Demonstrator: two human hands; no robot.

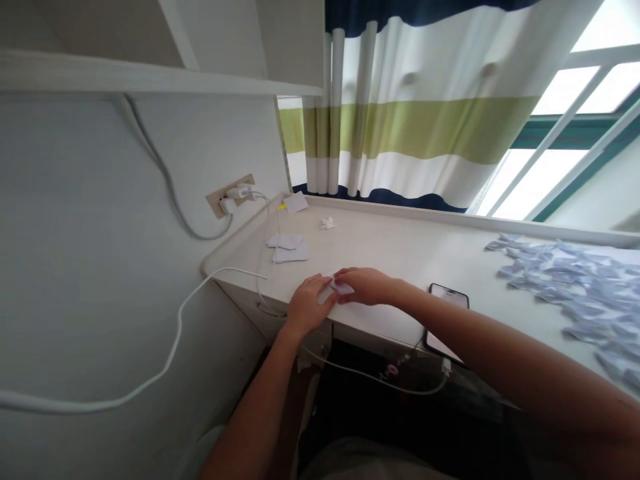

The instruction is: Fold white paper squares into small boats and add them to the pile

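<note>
Near the front edge of the white desk (pixel 380 247), my left hand (pixel 309 303) and my right hand (pixel 367 285) meet over a small folded piece of white paper (pixel 344 288). The fingers of both hands close on the paper from either side, and they cover part of it. Just beyond my left hand lies a small stack of white paper pieces (pixel 293 251). My right forearm passes over a smartphone (pixel 450 297) lying at the desk's front edge.
Many folded paper pieces (pixel 575 287) are spread over the desk's right side. A crumpled paper (pixel 327 223) and a paper slip (pixel 296 202) lie toward the back. White cables run from the wall socket (pixel 230 195). A shelf (pixel 150 73) overhangs at upper left, and a curtain (pixel 400 127) hangs behind.
</note>
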